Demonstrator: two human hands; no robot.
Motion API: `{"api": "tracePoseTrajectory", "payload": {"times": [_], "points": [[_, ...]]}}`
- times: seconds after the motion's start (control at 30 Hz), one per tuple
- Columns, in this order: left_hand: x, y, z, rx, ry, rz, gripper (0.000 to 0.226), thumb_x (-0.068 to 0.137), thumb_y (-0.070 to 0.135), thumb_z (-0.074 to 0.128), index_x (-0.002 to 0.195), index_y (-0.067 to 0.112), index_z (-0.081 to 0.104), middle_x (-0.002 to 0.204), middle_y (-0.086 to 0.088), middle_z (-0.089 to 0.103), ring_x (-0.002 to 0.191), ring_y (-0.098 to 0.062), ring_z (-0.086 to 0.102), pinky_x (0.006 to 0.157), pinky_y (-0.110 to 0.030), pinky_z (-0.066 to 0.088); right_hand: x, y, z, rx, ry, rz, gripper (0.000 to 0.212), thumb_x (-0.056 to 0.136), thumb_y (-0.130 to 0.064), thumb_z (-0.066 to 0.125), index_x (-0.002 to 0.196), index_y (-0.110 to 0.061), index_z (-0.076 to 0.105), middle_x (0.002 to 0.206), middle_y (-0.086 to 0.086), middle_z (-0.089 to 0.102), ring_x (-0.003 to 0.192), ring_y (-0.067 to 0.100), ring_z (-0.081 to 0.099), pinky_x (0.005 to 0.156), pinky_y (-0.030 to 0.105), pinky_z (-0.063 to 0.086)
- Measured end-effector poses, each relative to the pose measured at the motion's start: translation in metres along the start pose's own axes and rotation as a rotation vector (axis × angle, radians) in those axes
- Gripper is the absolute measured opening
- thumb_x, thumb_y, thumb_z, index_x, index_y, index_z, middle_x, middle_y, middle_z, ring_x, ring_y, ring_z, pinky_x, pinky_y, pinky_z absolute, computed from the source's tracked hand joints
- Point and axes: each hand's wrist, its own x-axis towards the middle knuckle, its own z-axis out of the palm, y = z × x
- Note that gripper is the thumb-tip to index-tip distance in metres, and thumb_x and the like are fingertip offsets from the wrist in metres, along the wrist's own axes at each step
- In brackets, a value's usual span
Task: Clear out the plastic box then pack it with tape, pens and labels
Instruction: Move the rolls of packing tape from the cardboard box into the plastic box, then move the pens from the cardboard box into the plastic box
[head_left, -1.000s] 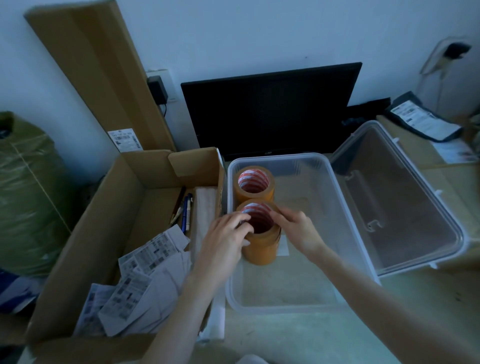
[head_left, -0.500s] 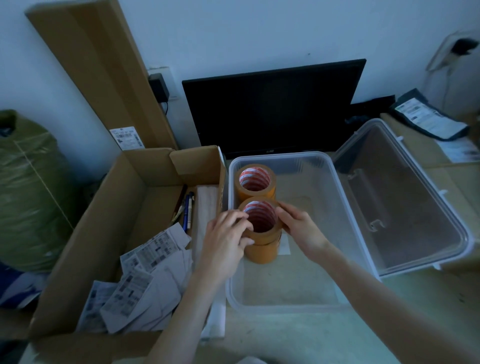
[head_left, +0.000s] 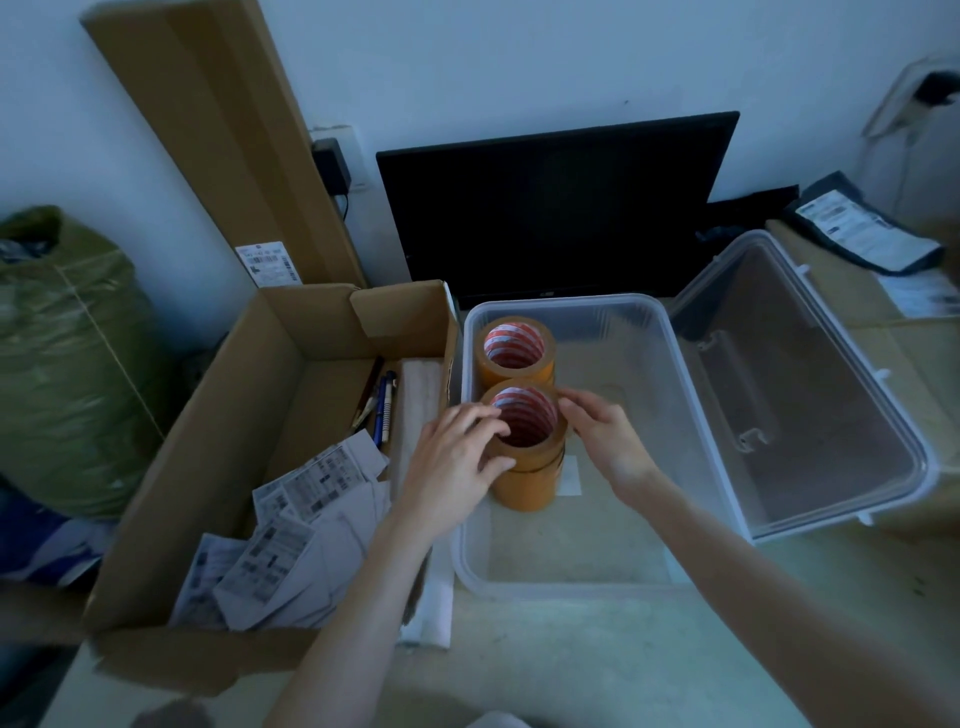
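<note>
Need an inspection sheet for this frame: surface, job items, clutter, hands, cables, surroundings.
Surface: pale tabletop.
Job's things: plastic box open, lid beside it; near tape stack and far tape roll inside; pens and labels in cardboard box.
Clutter: green bag, mailer.
Grippers: left hand and right hand touch the near stack's top roll.
Cables: wall plug.
Surroundings: monitor, leaning cardboard.
</note>
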Motion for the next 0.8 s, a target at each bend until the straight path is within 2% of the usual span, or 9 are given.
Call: {"api": "tracePoseTrajectory", "payload": {"times": [0.03,0.1,0.2,0.3,0.4,0.57,0.7,0.8], "points": [[-0.002,0.0,-0.003,-0.052,0.0,-0.002,0.028,0.091,0.033,0.059,0.117,0.021,0.061,0.13,0.01,0.051,0.125,-0.007,0.04,0.103,-0.029,0.03,-0.002,-0.003,-0.003,-0.029,0.026,-0.04,0.025,0.099,-0.015,0.048,0.119,-0.014,0.063,0.099,-0.011,0.066,0.093,-0.003,0.059,0.077,0.005,0.046],[-0.009,0.004,-0.009,-0.21,0.033,-0.05,0.025,0.095,0.026,0.053,0.118,0.02,0.061,0.13,0.011,0.051,0.122,0.0,0.04,0.102,-0.02,0.026,-0.007,-0.009,-0.009,-0.062,0.061,-0.11,0.02,0.097,-0.011,0.05,0.109,-0.014,0.066,0.096,-0.01,0.067,0.091,-0.003,0.059,0.07,0.001,0.043],[-0.024,0.014,-0.015,-0.381,0.178,-0.168,0.022,0.097,0.016,0.049,0.115,0.019,0.062,0.119,0.011,0.058,0.109,0.003,0.05,0.094,-0.009,0.035,-0.019,-0.018,-0.016,-0.054,0.071,-0.181,0.017,0.093,-0.005,0.054,0.098,-0.015,0.068,0.092,-0.007,0.069,0.084,-0.002,0.062,0.073,0.007,0.046],[-0.037,0.023,-0.021,-0.491,0.281,-0.292,0.018,0.097,0.013,0.049,0.106,0.02,0.063,0.105,0.01,0.064,0.097,0.002,0.058,0.083,-0.009,0.044,-0.033,-0.025,-0.016,0.041,0.024,-0.196,0.019,0.091,0.002,0.054,0.091,-0.011,0.067,0.081,0.003,0.072,0.075,0.008,0.066,0.07,0.016,0.051],[-0.053,0.031,-0.027,-0.584,0.317,-0.404,0.018,0.096,0.012,0.05,0.099,0.018,0.066,0.095,0.01,0.067,0.09,0.002,0.06,0.076,-0.008,0.046,-0.046,-0.031,-0.01,0.104,-0.059,-0.183,0.021,0.091,0.006,0.052,0.087,-0.009,0.067,0.068,0.004,0.07,0.062,0.011,0.064,0.063,0.019,0.052],[-0.087,0.014,-0.036,-0.57,0.289,-0.515,0.016,0.096,0.015,0.05,0.097,0.023,0.064,0.087,0.012,0.067,0.083,0.002,0.062,0.077,-0.014,0.048,-0.063,-0.037,0.014,0.055,-0.144,-0.16,0.024,0.089,0.007,0.054,0.081,-0.011,0.067,0.063,0.003,0.067,0.053,0.011,0.057,0.053,0.017,0.043],[-0.093,-0.026,-0.046,-0.566,0.28,-0.592,0.018,0.097,0.012,0.048,0.094,0.024,0.062,0.086,0.008,0.066,0.081,0.001,0.062,0.073,-0.013,0.046,-0.068,-0.041,0.039,0.101,-0.183,-0.138,0.023,0.089,0.01,0.053,0.08,-0.006,0.066,0.058,-0.001,0.065,0.052,0.009,0.056,0.053,0.016,0.045],[-0.087,-0.064,-0.05,-0.554,0.222,-0.622,0.017,0.098,0.01,0.046,0.097,0.016,0.063,0.086,0.004,0.065,0.083,-0.003,0.061,0.073,-0.013,0.047,-0.063,-0.043,0.061,0.12,-0.167,-0.109,0.022,0.089,0.011,0.052,0.082,-0.004,0.066,0.058,-0.001,0.066,0.053,0.007,0.058,0.056,0.015,0.048]]}}
